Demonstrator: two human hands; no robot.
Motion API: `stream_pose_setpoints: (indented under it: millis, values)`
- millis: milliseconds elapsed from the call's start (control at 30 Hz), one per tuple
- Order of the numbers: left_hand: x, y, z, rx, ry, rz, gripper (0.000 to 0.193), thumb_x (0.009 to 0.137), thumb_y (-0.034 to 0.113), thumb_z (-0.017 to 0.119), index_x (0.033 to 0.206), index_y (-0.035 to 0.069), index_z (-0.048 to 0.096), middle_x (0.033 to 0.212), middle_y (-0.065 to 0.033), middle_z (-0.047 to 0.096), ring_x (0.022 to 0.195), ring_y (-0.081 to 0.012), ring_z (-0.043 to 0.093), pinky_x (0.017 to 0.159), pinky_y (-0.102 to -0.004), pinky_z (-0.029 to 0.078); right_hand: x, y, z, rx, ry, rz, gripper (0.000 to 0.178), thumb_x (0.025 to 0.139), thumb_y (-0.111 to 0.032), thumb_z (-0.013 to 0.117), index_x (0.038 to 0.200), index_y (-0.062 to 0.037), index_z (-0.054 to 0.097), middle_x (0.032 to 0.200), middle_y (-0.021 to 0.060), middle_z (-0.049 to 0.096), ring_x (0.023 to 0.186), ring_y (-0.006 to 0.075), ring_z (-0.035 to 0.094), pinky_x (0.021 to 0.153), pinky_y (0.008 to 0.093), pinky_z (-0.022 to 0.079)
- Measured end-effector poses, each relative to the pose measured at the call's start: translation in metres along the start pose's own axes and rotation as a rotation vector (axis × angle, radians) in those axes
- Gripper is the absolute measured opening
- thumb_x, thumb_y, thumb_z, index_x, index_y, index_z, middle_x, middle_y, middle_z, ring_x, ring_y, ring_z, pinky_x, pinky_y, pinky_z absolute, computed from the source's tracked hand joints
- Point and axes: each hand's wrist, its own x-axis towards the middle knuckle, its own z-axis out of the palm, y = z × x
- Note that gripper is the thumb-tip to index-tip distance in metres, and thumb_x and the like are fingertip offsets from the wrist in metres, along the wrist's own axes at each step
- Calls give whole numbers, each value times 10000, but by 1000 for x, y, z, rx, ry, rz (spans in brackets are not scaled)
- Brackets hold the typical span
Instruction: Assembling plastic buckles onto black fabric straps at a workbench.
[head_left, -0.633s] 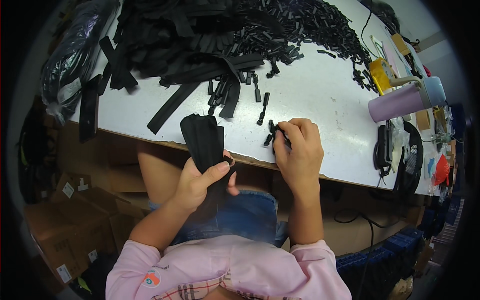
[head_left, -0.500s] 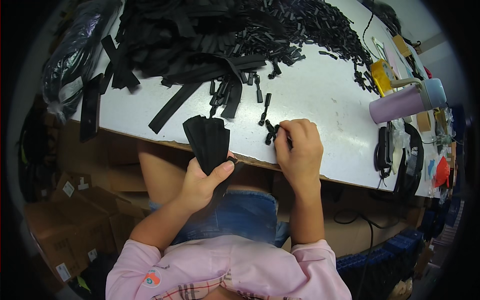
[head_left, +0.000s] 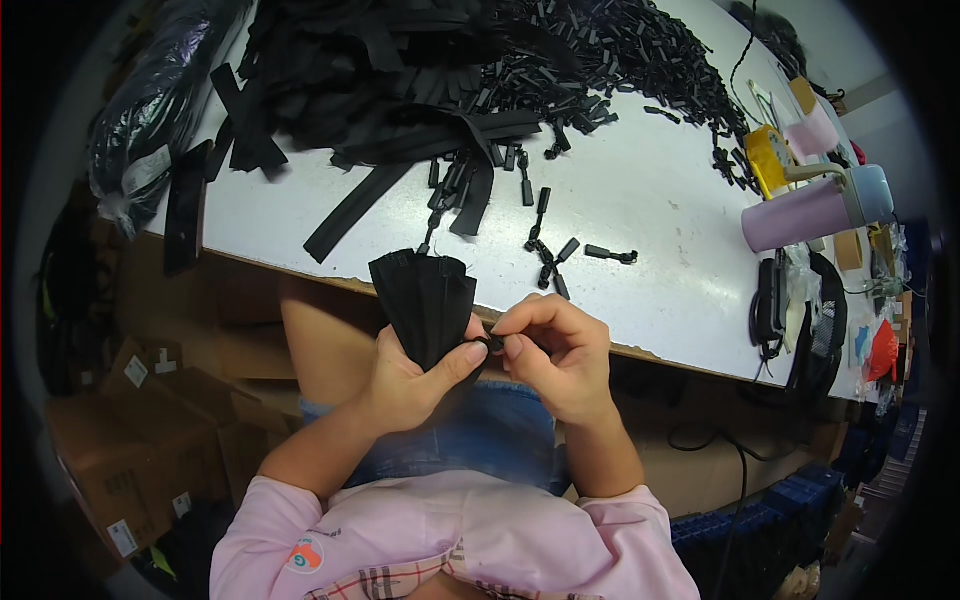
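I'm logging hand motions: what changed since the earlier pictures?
The right hand moved from the small black pulls on the table down-left to the left hand, now pinching a small dark piece. The left hand still grips the black strips; the purple bottle stayed put.

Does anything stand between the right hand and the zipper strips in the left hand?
Nothing loose visibly does: only the thumb and a fingertip of the left hand stand between the right hand, pinching a small black piece, and the zipper strips.
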Motion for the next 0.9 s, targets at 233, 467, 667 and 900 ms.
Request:
stream_pose_setpoints:
  millis: [233, 467, 667, 900]
  values:
    - [4, -4, -6, -78, -95, -12, 106, 781, 61, 578, 865, 5, 544, 772, -10, 528, 695, -61, 468, 608, -198, 394, 0, 4, -3, 89, -19, 21, 96, 749, 37, 513, 841, 25, 536, 769, 41, 547, 691, 73, 525, 624, 201, 445]
    - [3, -1, -5, -39, -84, -6, 90, 777, 52, 575, 848, 5, 545, 760, -8, 527, 694, -56, 469, 613, -195, 394, 4, 2, -2, 47, -39, 32, 87, 744, 32, 511, 828, 28, 533, 756, 40, 554, 664, 69, 525, 620, 194, 440]
    - [2, 2, -2, 89, -2, 12, 105, 763, 42, 586, 853, 2, 549, 755, -8, 534, 680, -52, 472, 607, -189, 395, 8, 0, -6, -226, -69, 25, 96, 714, 32, 531, 809, 27, 541, 712, 31, 545, 574, 55, 494, 543, 185, 407]
    - [5, 2, 1, -78, 96, -3, 141, 777, 30, 560, 913, 4, 539, 817, -28, 543, 750, -67, 499, 664, -202, 407, 10, 8, 6, -722, 296, -577, 176, 624, -39, 654, 764, 3, 556, 643, 64, 521, 523, 139, 503, 487, 211, 403]
